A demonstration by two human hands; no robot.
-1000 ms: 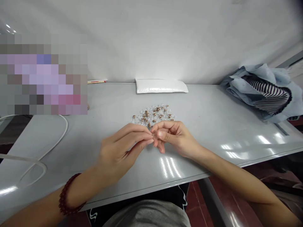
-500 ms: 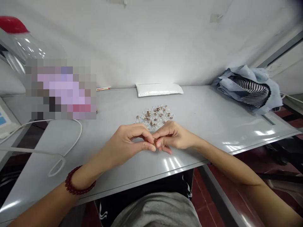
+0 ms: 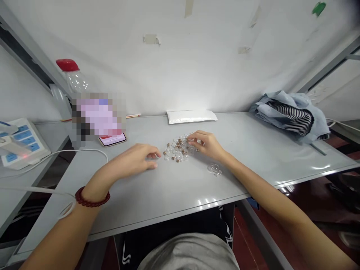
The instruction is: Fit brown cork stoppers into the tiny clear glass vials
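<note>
A loose pile of small clear loops with brown bead-like pieces (image 3: 177,152) lies in the middle of the grey table. My right hand (image 3: 205,143) is at the pile's right edge, its thumb and fingertips pinched together among the pieces. What they grip is too small to make out. To the left of the pile, my left hand (image 3: 137,159) hovers low over the table with thumb and fingers apart and nothing between them. A few clear loops (image 3: 215,170) lie apart from the pile, just below my right wrist.
A flat white packet (image 3: 191,117) lies against the wall. At the left are a phone (image 3: 113,139), a red-capped clear bottle (image 3: 75,79), a power strip (image 3: 26,142) and a white cable (image 3: 84,150). Bundled blue and striped cloth (image 3: 292,112) sits at the right.
My hands were together over a small brown piece in front of the pile. Now they have parted: the left moved left and opened, the right reached to the pile. The view has shifted.
</note>
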